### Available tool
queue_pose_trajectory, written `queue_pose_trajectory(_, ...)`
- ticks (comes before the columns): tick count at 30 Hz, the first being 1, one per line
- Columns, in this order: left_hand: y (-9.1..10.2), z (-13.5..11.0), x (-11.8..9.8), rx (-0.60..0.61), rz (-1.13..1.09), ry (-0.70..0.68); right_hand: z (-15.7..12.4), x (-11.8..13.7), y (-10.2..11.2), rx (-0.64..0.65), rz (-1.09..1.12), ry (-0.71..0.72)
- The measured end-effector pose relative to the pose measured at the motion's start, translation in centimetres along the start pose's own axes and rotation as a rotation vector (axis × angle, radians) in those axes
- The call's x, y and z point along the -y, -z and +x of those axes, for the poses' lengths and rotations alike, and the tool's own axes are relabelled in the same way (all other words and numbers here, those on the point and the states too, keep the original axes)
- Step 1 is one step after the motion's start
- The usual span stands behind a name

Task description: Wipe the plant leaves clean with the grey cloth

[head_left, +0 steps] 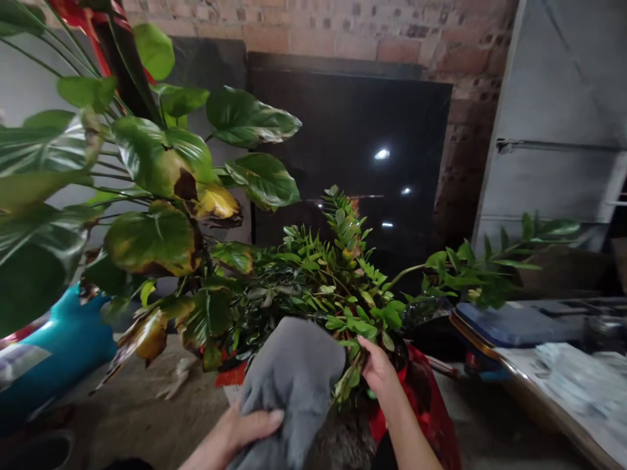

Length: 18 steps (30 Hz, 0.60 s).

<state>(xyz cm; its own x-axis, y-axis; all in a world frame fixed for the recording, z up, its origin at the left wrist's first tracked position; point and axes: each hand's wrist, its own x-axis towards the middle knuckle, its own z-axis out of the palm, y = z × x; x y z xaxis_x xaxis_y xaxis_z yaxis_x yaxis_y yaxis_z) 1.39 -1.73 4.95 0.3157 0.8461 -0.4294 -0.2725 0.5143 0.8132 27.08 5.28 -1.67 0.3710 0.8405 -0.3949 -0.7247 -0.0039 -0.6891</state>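
Note:
My left hand (255,427) grips a grey cloth (298,365), its thumb lying across the fabric. The cloth drapes upward and hides the fingers behind it. To its right, my right hand (377,369) is closed at a leafy stem of a potted green plant (360,320), with the thumb pointing up among the leaves. Some of the held stem is covered by the hand. Below the leaves, red wrapping (434,405) surrounds the pot on the right side.
A tall plant with large, partly yellowed leaves (151,241) fills the left. Beneath it lies a teal container (73,339). Dark panels (343,130) lean on a brick wall (313,29). At right, a table (533,398) bears a blue lid (504,323) and plastic bags (582,378).

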Motion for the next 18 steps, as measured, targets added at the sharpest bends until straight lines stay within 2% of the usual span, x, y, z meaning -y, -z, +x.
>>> queue_pose_trajectory(2, -3.2, 0.3, -3.0, 0.026, 0.037, -0.049, 0.2, -0.2, 0.2, 0.009, 0.008, 0.008)
queue_pose_trajectory(4, -6.4, 1.5, -4.8, 0.056, 0.024, -0.133, 0.4, -0.3, 0.5, 0.017, 0.013, 0.019)
queue_pose_trajectory(6, -8.9, 3.4, -5.1, 0.109, 0.009, -0.236, 0.6, -0.5, 0.8, 0.021, 0.012, 0.025)
queue_pose_trajectory(8, -10.0, 5.5, -3.9, 0.193, 0.027, -0.232, 0.8, -0.6, 1.2, 0.027, 0.003, 0.022)
queue_pose_trajectory(10, -9.4, 6.7, -1.8, 0.224, 0.143, -0.13, 0.9, -0.6, 1.9, 0.03, -0.014, 0.009)
queue_pose_trajectory(13, -6.6, 6.0, 0.2, 0.215, 0.363, 0.056, 0.9, -0.5, 2.8, 0.033, -0.039, -0.006)
queue_pose_trajectory(16, -5.0, 3.6, -1.2, 0.305, 0.353, 0.089, 0.9, -0.5, 3.4, 0.054, -0.053, 0.025)
queue_pose_trajectory(18, -5.5, 2.8, -3.3, 0.356, 0.255, -0.006, 1.1, -0.6, 3.5, 0.073, -0.062, 0.074)
